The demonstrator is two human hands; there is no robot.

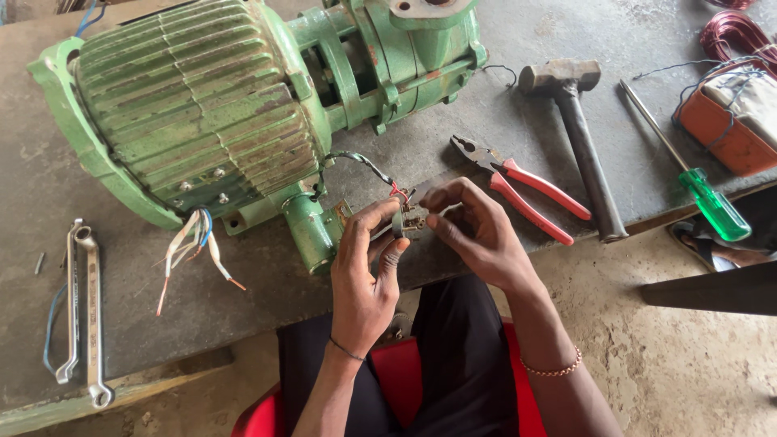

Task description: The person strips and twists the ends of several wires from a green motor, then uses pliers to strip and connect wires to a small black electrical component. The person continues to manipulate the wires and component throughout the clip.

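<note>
A big green electric motor (202,105) with a ribbed body lies on the grey workbench (502,48). A twisted wire (356,160) runs from it to a small grey electrical part (410,220). My left hand (364,275) grips that part from the left with thumb and fingers. On the other side, my right hand (473,231) pinches it, fingers closed on its top and side. Both hands hover at the bench's near edge, just right of the motor's green foot (312,235). A bundle of loose coloured wires (194,247) hangs from the motor's base.
Red-handled pliers (526,190), a hammer (579,137) and a green-handled screwdriver (704,198) lie right of my hands. Two spanners (85,307) rest at the left. An orange box (728,121) and copper wire coils (732,32) sit far right. I sit on a red seat (405,380).
</note>
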